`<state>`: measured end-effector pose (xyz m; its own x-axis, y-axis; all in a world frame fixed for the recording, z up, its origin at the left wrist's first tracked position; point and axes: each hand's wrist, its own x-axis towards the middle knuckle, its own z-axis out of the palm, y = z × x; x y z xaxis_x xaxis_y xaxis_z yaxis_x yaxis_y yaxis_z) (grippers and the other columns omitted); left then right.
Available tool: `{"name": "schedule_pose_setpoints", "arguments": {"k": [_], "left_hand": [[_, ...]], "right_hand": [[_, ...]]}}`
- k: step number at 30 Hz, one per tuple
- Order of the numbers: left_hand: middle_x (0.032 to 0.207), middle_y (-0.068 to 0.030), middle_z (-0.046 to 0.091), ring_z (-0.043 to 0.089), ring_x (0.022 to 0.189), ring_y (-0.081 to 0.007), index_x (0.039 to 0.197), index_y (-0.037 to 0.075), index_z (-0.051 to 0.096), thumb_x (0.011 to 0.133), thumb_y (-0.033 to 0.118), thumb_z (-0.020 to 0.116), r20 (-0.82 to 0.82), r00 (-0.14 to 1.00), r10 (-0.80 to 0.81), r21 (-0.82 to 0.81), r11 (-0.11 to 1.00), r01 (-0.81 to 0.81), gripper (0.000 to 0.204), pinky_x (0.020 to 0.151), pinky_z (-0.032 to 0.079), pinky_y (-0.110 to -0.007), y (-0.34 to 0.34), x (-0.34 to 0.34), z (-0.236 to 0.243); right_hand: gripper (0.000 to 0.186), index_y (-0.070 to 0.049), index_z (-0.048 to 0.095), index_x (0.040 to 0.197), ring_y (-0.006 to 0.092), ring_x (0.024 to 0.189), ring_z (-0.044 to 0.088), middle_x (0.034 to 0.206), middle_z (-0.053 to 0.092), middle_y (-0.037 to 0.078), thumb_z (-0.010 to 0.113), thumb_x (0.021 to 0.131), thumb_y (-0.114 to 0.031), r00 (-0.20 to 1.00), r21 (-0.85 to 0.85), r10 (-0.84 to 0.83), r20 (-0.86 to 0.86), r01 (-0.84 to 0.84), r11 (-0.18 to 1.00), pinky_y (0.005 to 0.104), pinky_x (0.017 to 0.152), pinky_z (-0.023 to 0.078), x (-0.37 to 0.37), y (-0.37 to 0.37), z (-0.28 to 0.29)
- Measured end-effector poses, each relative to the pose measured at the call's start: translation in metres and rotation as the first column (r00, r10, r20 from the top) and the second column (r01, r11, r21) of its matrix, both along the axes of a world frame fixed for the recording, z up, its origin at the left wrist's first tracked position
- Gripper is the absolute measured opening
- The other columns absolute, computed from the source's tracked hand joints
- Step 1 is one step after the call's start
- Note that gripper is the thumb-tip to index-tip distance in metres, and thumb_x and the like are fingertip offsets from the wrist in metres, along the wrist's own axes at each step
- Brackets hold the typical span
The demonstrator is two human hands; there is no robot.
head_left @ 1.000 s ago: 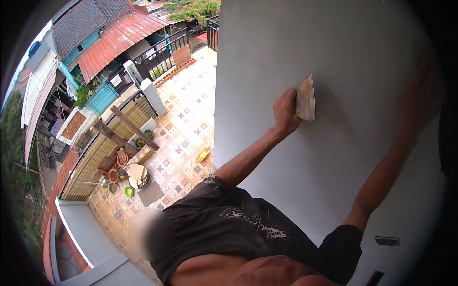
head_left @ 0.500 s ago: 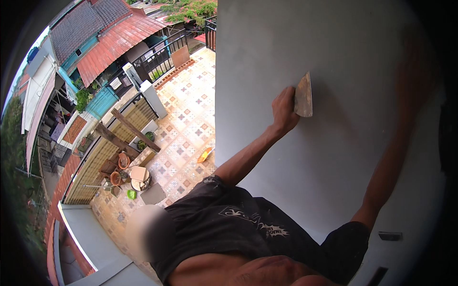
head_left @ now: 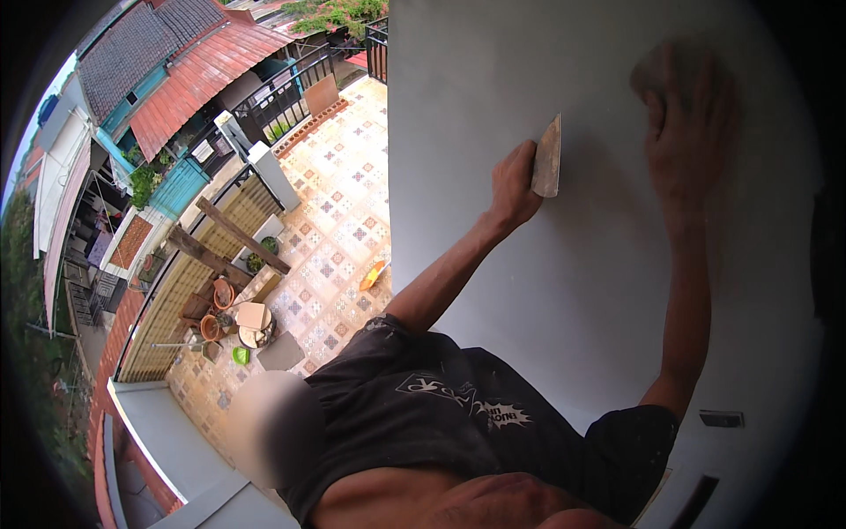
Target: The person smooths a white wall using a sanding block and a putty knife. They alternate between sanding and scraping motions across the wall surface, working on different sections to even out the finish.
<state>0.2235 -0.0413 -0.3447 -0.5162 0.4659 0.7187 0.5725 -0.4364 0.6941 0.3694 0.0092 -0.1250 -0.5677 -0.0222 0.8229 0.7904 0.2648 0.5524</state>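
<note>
My left hand (head_left: pixel 515 183) is closed round the handle of a putty knife (head_left: pixel 548 160), whose wide, stained metal blade points up beside the grey wall (head_left: pixel 529 291). The fist hides the handle. Higher up and to the right, my right hand (head_left: pixel 687 132) is laid against the wall with its fingers reaching upward. Under those fingers shows the edge of a dark, rounded pad (head_left: pixel 648 75), pressed to the wall; shade and motion blur hide what it is made of. Both arms are raised.
A dark rectangular fitting (head_left: pixel 722 419) is set in the wall at lower right. Past the wall's left edge, far below, lies a patterned tile yard (head_left: pixel 335 212) with terracotta pots (head_left: pixel 211 328), leaning wooden posts (head_left: pixel 233 229) and a fence (head_left: pixel 145 322). A grey ledge (head_left: pixel 163 432) runs at lower left.
My right hand has swept left across the wall, out of the deep shade, with the dark pad under it. The left hand still holds the putty knife, slightly higher and farther left in view.
</note>
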Motion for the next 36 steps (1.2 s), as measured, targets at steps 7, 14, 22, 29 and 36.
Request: {"name": "schedule_pose_setpoints", "arguments": {"k": [7,14,22,29,36], "left_hand": [[0.072,-0.0170,0.058,0.058,0.065,-0.0403,0.089,0.001,0.049,0.094,0.001,0.052,-0.083,0.996,0.037,-0.079,0.996,-0.044,0.006,0.059,0.044,-0.048,-0.019,-0.020,-0.013],[0.066,-0.0184,0.055,0.054,0.057,-0.0387,0.085,0.001,0.045,0.081,-0.010,0.051,0.019,0.990,0.138,-0.100,0.986,-0.135,0.013,0.054,0.039,-0.046,-0.020,-0.035,-0.028],[0.068,-0.0206,0.057,0.054,0.059,-0.0405,0.086,-0.001,0.045,0.102,0.009,0.052,0.160,0.969,0.186,-0.149,0.975,-0.163,0.020,0.057,0.040,-0.047,-0.017,-0.035,-0.040],[0.076,-0.0210,0.062,0.057,0.065,-0.0393,0.091,-0.003,0.049,0.104,0.009,0.048,0.193,0.974,0.117,-0.151,0.985,-0.089,0.018,0.062,0.044,-0.044,-0.015,-0.033,-0.045],[0.075,-0.0165,0.062,0.059,0.064,-0.0321,0.093,-0.002,0.054,0.103,0.007,0.047,0.179,0.978,0.112,-0.193,0.978,-0.077,0.016,0.063,0.045,-0.042,-0.015,-0.036,-0.046]], "right_hand": [[0.051,-0.026,0.046,0.150,0.0285,0.135,0.049,0.150,0.050,0.005,0.056,0.101,-0.039,0.986,0.131,-0.161,-0.043,0.166,0.977,0.0469,0.111,0.042,0.029,0.025,0.028],[0.056,-0.029,0.046,0.150,0.0213,0.141,0.044,0.156,0.044,-0.001,0.058,0.097,-0.043,0.972,-0.172,0.083,0.218,-0.045,0.984,0.0398,0.116,0.036,-0.011,-0.015,-0.039],[0.058,-0.021,0.040,0.153,0.0296,0.146,0.031,0.160,0.033,0.006,0.050,0.100,-0.041,0.987,0.008,0.035,-0.158,-0.034,0.999,0.0471,0.120,0.027,0.003,0.024,0.048],[0.069,-0.035,0.034,0.157,0.0191,0.152,0.025,0.165,0.030,-0.005,0.060,0.094,-0.047,0.776,-0.377,0.212,0.594,0.035,0.926,0.0397,0.126,0.017,-0.028,-0.018,-0.074],[0.058,-0.032,0.041,0.154,0.0294,0.142,0.041,0.159,0.040,0.002,0.055,0.099,-0.043,0.977,-0.065,0.060,-0.203,-0.075,0.995,0.0485,0.118,0.033,0.032,0.057,-0.006]]}}
